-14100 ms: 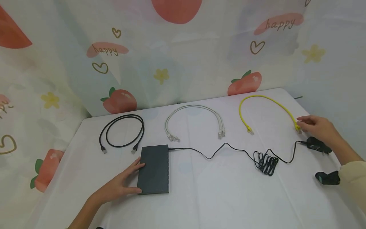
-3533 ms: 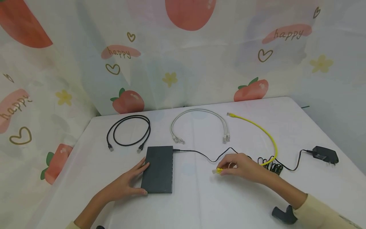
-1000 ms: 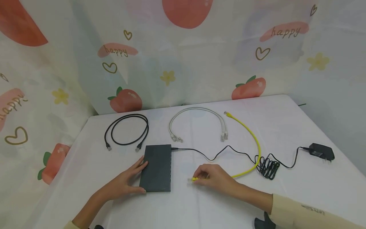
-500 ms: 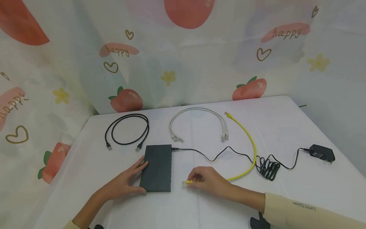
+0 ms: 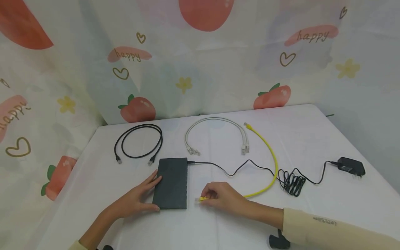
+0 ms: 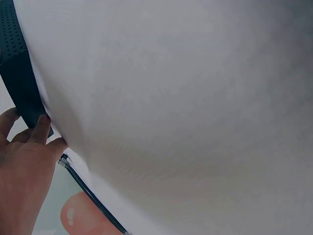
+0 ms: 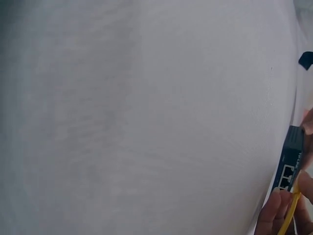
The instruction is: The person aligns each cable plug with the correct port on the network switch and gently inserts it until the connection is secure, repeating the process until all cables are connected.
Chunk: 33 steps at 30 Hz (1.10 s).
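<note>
A dark, flat network switch (image 5: 170, 184) lies on the white-covered table. My left hand (image 5: 137, 201) rests at its left side, fingertips on the edge and thumb at the near corner. My right hand (image 5: 226, 198) pinches one end of a yellow Ethernet cable (image 5: 271, 149); the clear plug points left, a short gap from the switch's right side. The cable curves away to its other plug at the back. In the right wrist view, the switch's ports (image 7: 287, 176) face the right hand (image 7: 271, 210), with the yellow cable (image 7: 292, 210) between the fingers.
A black Ethernet cable (image 5: 161, 139) lies coiled at the back left, and grey-white Ethernet cables (image 5: 215, 118) arch at the back middle. A black power cord (image 5: 212, 164) runs from the switch through a bundle (image 5: 293, 184) to a power adapter (image 5: 351, 166). A patterned cloth hangs behind.
Over several seconds, the right hand has brought the yellow cable's end from the far right leftward to near the switch; lately it creeps closer. The left hand has stayed on the switch.
</note>
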Available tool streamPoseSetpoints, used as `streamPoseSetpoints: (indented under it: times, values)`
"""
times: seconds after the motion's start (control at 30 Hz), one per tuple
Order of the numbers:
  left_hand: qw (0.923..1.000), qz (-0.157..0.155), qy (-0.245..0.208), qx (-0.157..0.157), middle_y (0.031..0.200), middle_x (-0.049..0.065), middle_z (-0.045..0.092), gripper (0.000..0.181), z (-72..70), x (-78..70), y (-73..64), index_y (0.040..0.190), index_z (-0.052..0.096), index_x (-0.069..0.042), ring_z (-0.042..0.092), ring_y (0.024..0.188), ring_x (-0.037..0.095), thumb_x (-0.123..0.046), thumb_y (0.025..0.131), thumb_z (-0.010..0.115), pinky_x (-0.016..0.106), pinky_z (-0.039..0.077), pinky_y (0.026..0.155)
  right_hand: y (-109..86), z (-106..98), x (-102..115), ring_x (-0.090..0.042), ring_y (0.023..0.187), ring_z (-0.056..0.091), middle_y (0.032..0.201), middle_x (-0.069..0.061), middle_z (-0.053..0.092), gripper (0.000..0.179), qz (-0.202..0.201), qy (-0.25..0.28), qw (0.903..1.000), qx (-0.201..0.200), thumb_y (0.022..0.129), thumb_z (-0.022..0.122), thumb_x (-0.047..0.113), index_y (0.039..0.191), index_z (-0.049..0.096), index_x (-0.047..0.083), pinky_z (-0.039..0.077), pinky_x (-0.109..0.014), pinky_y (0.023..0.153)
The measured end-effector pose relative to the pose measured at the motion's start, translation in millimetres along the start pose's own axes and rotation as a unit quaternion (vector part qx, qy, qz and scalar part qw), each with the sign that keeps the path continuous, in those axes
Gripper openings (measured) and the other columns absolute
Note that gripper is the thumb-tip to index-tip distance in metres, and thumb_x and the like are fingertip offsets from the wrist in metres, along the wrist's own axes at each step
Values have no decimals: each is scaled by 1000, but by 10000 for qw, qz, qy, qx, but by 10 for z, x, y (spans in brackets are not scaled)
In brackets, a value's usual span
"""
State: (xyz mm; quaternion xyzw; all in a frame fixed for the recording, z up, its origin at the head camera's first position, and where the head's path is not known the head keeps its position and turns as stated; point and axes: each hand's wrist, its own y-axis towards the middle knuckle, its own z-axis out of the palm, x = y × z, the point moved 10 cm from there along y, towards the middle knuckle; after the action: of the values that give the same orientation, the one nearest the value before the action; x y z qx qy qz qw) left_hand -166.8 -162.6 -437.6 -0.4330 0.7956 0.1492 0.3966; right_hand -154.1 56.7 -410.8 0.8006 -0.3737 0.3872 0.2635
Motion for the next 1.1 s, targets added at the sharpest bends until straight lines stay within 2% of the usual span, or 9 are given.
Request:
streamPoseSetpoints:
  times: [0.27, 0.47, 0.67, 0.8, 1.1]
  values:
    - [10000, 17, 3, -15, 157, 7, 6, 91, 3, -17, -12, 149, 29, -12, 8, 140, 34, -41, 77, 76, 60, 20, 104, 58, 57, 16, 0, 68, 51, 72, 17, 55, 10, 29, -336, 9994, -8, 80, 76, 18, 82, 66, 17, 46, -19, 65]
    - [10000, -6, 49, -51, 157, 7, 7, 91, -11, -18, -19, 149, 29, -12, 9, 140, 34, -42, 76, 76, 59, 20, 105, 130, 98, 27, 1, 68, 51, 72, 17, 55, 10, -49, -474, 9989, 40, 80, 75, 15, 82, 66, 16, 46, -19, 64]
    - [9999, -1, 101, -84, 157, 3, 6, 91, -4, 22, -3, 149, 30, -13, 9, 141, 29, -40, 76, 77, 56, 19, 107, 201, 140, 23, 1, 68, 53, 73, 16, 58, 10, -2, -567, 9983, 161, 80, 75, 14, 84, 65, 16, 47, -19, 66]
    - [9999, -4, 105, -97, 157, 3, 6, 92, -8, 25, 1, 149, 30, -13, 9, 141, 29, -40, 75, 78, 56, 19, 107, 217, 155, 26, 1, 68, 53, 73, 16, 59, 11, 76, -602, 9980, 193, 80, 76, 13, 83, 65, 15, 47, -20, 66]
    - [9999, -21, 126, -90, 157, 4, 6, 92, -13, 5, -9, 149, 30, -12, 9, 141, 31, -42, 76, 77, 58, 19, 106, 246, 197, 82, 0, 66, 51, 70, 15, 55, 12, -18, -601, 9979, 229, 79, 75, 11, 82, 64, 13, 46, -19, 63]
